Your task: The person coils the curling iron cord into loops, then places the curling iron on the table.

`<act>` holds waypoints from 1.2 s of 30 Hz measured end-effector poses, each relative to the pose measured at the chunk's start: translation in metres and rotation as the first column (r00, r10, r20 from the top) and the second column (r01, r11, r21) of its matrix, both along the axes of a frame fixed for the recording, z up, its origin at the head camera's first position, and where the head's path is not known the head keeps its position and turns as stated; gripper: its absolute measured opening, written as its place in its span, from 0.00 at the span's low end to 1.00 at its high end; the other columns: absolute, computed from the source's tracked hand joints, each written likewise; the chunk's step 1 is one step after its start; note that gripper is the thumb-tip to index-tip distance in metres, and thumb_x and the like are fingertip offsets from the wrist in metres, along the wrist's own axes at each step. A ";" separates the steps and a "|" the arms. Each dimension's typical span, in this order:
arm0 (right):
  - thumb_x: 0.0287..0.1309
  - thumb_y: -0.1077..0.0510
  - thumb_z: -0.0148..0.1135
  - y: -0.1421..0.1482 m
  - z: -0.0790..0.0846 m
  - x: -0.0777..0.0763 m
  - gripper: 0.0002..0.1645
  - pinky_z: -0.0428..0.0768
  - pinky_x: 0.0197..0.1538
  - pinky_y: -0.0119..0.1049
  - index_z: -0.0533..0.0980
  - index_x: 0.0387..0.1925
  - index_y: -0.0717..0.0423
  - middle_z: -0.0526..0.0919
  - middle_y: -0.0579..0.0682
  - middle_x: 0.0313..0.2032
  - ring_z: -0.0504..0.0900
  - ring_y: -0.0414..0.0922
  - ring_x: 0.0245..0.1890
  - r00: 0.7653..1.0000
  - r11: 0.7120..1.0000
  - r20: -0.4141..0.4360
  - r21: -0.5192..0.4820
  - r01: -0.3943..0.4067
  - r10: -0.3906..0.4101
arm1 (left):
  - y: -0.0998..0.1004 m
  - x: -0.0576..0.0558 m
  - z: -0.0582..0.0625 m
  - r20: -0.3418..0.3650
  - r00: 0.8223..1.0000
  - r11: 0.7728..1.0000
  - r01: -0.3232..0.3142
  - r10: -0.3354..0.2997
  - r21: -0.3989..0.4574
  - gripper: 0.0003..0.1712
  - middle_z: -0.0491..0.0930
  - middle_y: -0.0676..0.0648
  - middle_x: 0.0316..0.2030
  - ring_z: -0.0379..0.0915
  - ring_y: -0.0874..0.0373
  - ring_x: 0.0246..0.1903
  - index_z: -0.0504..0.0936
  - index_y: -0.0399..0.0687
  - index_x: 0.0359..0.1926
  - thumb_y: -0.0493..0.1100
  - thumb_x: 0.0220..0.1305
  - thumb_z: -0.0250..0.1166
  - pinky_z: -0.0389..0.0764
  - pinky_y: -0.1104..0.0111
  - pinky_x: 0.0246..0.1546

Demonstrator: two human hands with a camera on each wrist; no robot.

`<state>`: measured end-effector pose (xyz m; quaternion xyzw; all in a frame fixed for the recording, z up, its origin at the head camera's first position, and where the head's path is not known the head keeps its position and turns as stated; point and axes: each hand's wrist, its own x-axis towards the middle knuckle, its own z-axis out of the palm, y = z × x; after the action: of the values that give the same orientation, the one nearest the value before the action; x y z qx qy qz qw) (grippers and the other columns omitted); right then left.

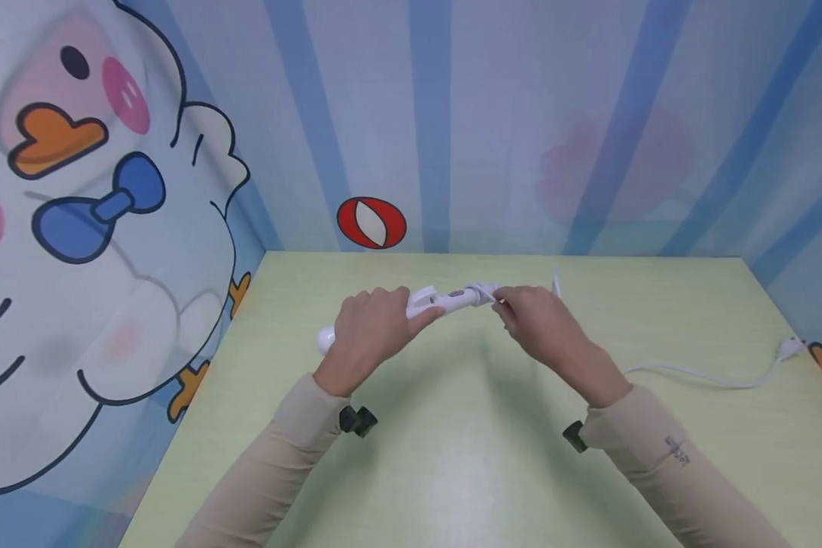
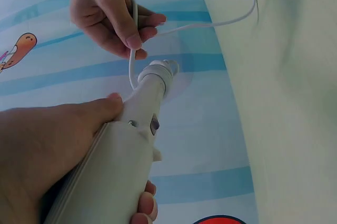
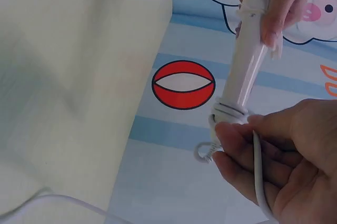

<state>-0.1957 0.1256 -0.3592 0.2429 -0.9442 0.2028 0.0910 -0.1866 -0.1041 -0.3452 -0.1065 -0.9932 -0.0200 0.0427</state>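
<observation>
My left hand (image 1: 373,326) grips a white curling iron (image 1: 460,300) around its thick body, thumb along the side. The iron is held above the table, its rounded end out to the left. In the left wrist view the button (image 2: 154,124) on its handle shows. White power cord (image 3: 229,109) is wound in a few turns around the handle's end, with a small loop sticking out. Just beyond those turns, my right hand (image 1: 540,320) pinches the cord between thumb and fingers. In the right wrist view the cord's free length (image 3: 258,169) runs down across the palm.
The cord trails over the pale green table (image 1: 445,472) to a white plug (image 1: 790,348) near the right edge. Cartoon-printed walls (image 1: 493,137) stand behind and at both sides of the table.
</observation>
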 end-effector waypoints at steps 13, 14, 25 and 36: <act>0.67 0.57 0.48 -0.014 -0.017 0.005 0.14 0.77 0.33 0.41 0.74 0.47 0.59 0.84 0.53 0.37 0.82 0.46 0.33 0.984 0.941 0.165 -0.317 0.123 -0.074 | 0.005 -0.009 -0.003 -0.047 0.998 0.992 -0.026 0.032 0.119 0.34 0.69 0.50 0.15 0.66 0.57 0.13 0.72 0.49 0.31 0.75 0.57 0.44 0.65 0.67 0.13; 0.67 0.56 0.48 -0.013 -0.018 0.004 0.14 0.78 0.36 0.42 0.74 0.47 0.59 0.84 0.52 0.37 0.83 0.46 0.36 0.984 0.925 0.166 -0.363 0.116 -0.059 | 0.004 -0.010 -0.002 -0.028 0.999 0.987 -0.028 0.032 0.157 0.34 0.70 0.50 0.15 0.66 0.58 0.14 0.72 0.49 0.31 0.75 0.57 0.44 0.65 0.67 0.13; 0.63 0.46 0.53 0.015 -0.012 -0.011 0.18 0.75 0.45 0.44 0.80 0.46 0.49 0.83 0.46 0.44 0.80 0.44 0.46 0.987 0.896 0.132 -0.444 -0.027 0.095 | -0.012 -0.009 0.020 0.220 0.964 0.879 0.027 -0.149 0.475 0.32 0.76 0.52 0.25 0.73 0.58 0.21 0.77 0.54 0.41 0.74 0.57 0.47 0.73 0.66 0.20; 0.53 0.66 0.62 0.033 -0.029 -0.013 0.07 0.74 0.30 0.39 0.81 0.35 0.58 0.84 0.51 0.29 0.78 0.43 0.26 0.986 0.952 -0.064 -0.258 -0.167 0.155 | -0.025 0.017 0.037 0.349 0.811 0.732 0.136 -0.469 0.668 0.23 0.77 0.48 0.26 0.72 0.55 0.19 0.78 0.57 0.36 0.68 0.58 0.54 0.74 0.62 0.18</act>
<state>-0.2089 0.1582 -0.3879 0.3091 -0.8840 0.3273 0.1258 -0.1699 -0.1293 -0.3078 -0.2441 -0.8748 -0.3752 -0.1854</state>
